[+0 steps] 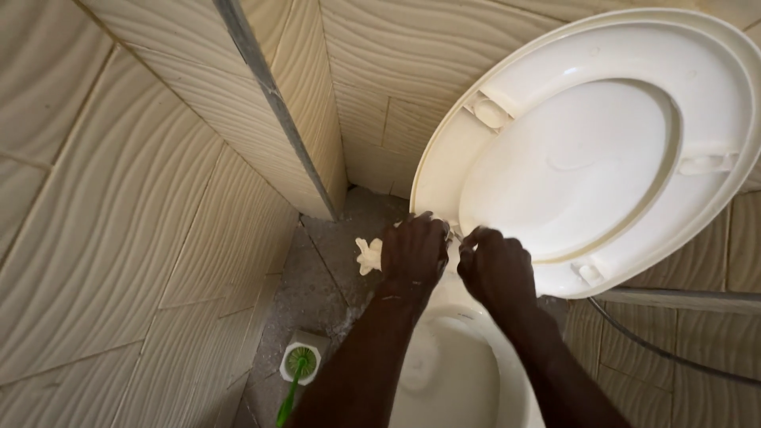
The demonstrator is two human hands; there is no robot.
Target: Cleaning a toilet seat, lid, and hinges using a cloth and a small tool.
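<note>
Head view: left hand (414, 252) grips a cloth (369, 255), right hand (493, 265) curled (hold unclear) at the toilet seat (444, 178)

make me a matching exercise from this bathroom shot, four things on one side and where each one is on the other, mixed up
Things:
1. toilet seat
2. toilet brush
3. left hand
4. hose

Places:
A. on the floor in a white holder, left of the bowl
B. raised upright above the bowl
C. along the tiled wall at the right
D. at the seat's hinge, on a pale cloth

Pairs: 1-B, 2-A, 3-D, 4-C
</note>
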